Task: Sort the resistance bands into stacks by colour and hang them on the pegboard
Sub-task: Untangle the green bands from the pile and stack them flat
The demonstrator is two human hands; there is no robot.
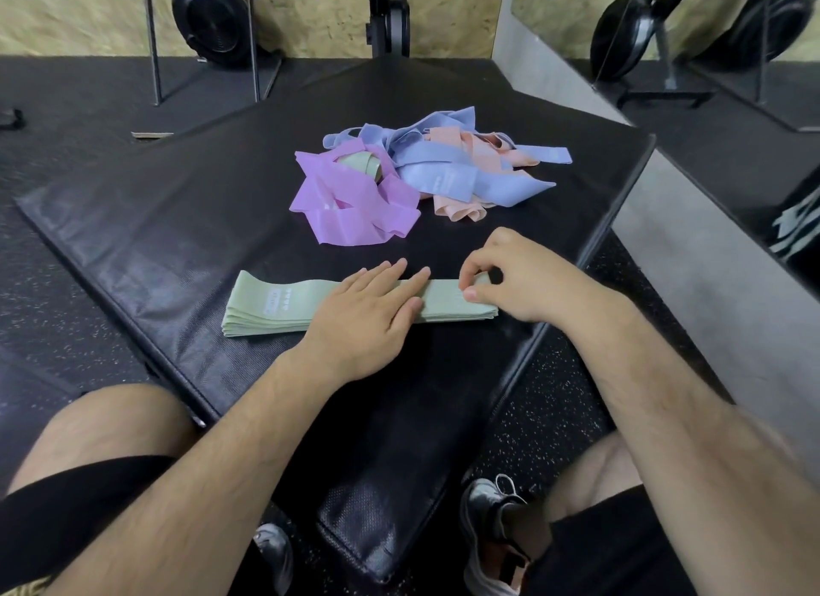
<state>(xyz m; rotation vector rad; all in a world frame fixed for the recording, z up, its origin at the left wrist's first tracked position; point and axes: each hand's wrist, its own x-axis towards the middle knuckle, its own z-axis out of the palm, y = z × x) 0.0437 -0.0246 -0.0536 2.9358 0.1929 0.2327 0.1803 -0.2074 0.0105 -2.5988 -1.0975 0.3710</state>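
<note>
A flat stack of green resistance bands [275, 304] lies on the black mat [155, 222] in front of me. My left hand [368, 316] presses flat on the middle of the stack with straight fingers. My right hand [514, 276] pinches the stack's right end between thumb and fingertips. Behind lies a mixed heap: purple bands [350, 213] on the left, blue bands [443, 169] in the middle, peach bands [466, 151] at the back and right. One rolled green band [361, 165] sits among the purple ones. No pegboard is in view.
The mat lies on speckled black gym flooring [523, 422]. Black weight plates [213, 18] and metal stands lean against the chipboard wall behind. A mirror [710, 40] runs along the right. My knees and shoes frame the near edge.
</note>
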